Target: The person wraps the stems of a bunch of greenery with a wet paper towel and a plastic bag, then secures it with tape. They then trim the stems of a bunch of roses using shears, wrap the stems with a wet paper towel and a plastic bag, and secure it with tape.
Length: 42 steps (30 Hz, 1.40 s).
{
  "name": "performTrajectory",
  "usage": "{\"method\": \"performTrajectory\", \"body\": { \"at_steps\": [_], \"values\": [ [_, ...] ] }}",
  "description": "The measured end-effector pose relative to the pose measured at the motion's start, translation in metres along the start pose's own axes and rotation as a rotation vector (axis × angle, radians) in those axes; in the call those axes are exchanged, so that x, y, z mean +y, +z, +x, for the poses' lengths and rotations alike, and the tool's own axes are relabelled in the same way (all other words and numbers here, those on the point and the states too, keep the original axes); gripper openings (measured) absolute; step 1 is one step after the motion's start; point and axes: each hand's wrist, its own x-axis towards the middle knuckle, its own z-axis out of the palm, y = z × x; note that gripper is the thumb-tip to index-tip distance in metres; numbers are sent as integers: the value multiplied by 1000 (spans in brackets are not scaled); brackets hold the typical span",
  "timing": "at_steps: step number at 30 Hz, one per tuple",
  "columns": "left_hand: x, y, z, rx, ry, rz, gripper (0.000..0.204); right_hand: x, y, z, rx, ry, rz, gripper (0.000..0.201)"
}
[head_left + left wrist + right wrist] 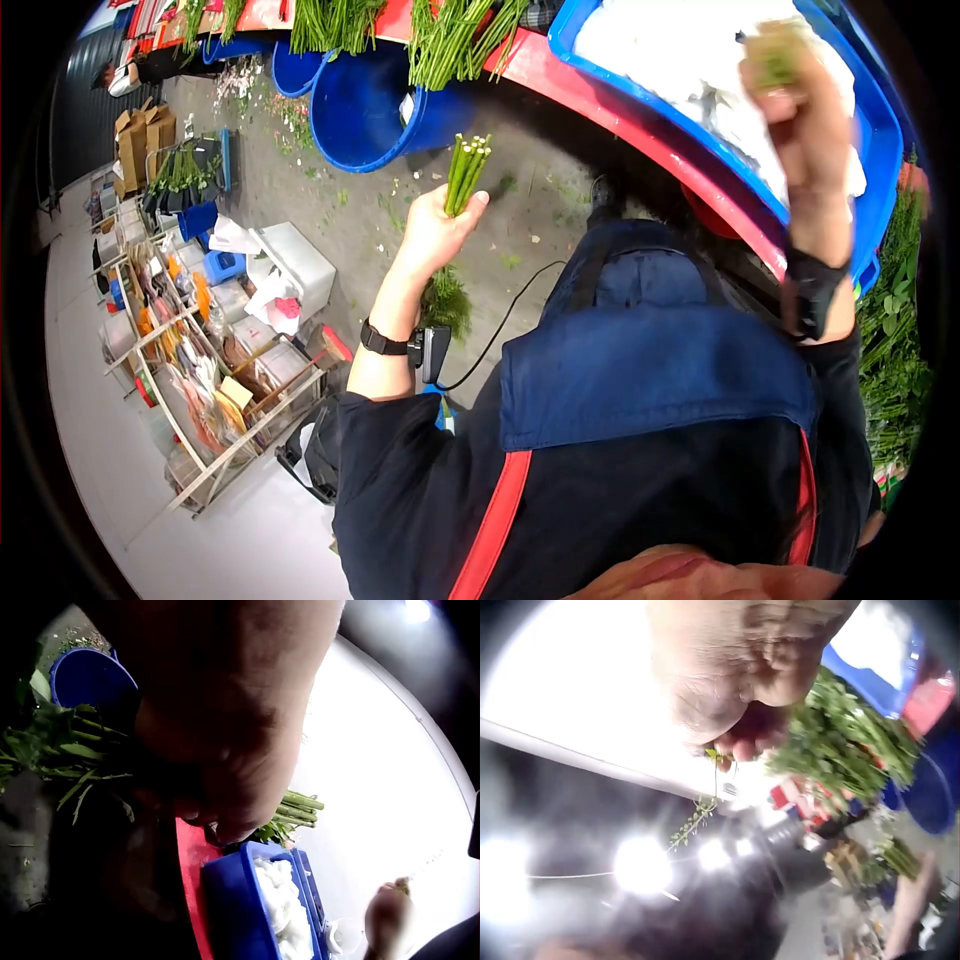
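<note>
Bundled stems (464,182) are green with pale cut ends. The tray (882,150) is blue, its contents (650,50) white, the table edge (610,112) red. The apron (650,375) is navy, its 2 straps (494,525) red, the shirt (630,500) black.

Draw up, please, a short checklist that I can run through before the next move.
1. Left hand grips the stems: ok.
2. Cut ends of the stems clear of that hand: ok, they stick out in the head view.
3. Right hand holds a sprig: ok, it hangs down in the right wrist view.
4. Right hand sharp in the head view: not ok, blurred.
5. Tray fully supported: cannot tell, its underside is hidden.
6. Floor free of scraps: not ok, some lie scattered.
</note>
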Motion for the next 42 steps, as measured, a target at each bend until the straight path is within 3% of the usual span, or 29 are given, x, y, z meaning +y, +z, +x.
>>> {"method": "performTrajectory", "body": {
  "at_steps": [1,2,4,5,6,8,10,12,13,14,16,18,19,20,22,24,26,29,32,36,38,42],
  "values": [
    [4,0,3,-24,-7,-14,27,19,22,-4,-22,164,-31,30],
    [12,1,2,-26,25,-8,26,35,48,4,-314,348,-257,42],
    [33,9,-4,-59,108,5,25,64,53,-6,-707,376,-1551,58],
    [36,14,-3,-71,126,-12,22,84,43,-12,-665,127,-1599,66],
    [45,17,-3,-119,101,31,21,85,38,-17,-463,-65,-1309,68],
    [52,34,2,-154,228,6,29,59,38,-19,-295,-114,-972,63],
    [72,61,4,-200,238,-10,25,35,44,-29,-127,-76,-694,56],
    [98,85,-3,-242,261,69,20,52,48,-34,-182,-201,-820,52],
    [106,91,-4,-297,284,9,20,61,48,-38,-98,-291,-839,49],
    [112,96,-5,-348,298,-49,26,61,39,-47,-198,-72,-796,48],
    [112,111,-2,-344,334,-124,25,49,29,-59,-217,-124,-747,51],
    [110,123,1,-347,433,-70,24,26,11,-75,-75,-381,-605,54],
    [121,128,-1,-305,377,-66,22,32,-16,-88,-10,-291,-727,54],
    [128,129,-1,-315,373,-45,23,8,-32,-99,122,-14,-853,41],
    [143,132,1,-418,219,-96,27,7,-101,-131,303,79,-1165,21],
    [163,138,-1,-471,256,-69,32,2,-162,-171,229,391,-1707,15],
    [181,147,-2,-513,270,-34,33,10,-198,-202,96,431,-1753,12],
    [204,168,2,-569,355,47,32,35,-223,-213,42,223,-1753,13],
    [221,187,1,-588,346,-24,30,28,-224,-206,-16,340,-1802,14],
    [240,202,2,-607,311,-162,21,-9,-233,-218,629,220,-834,13],
    [248,209,4,-612,323,-168,21,-22,-231,-224,670,22,-226,17],
    [264,221,4,-644,332,-121,24,-29,-225,-220,488,-107,251,27]
  ]
}}
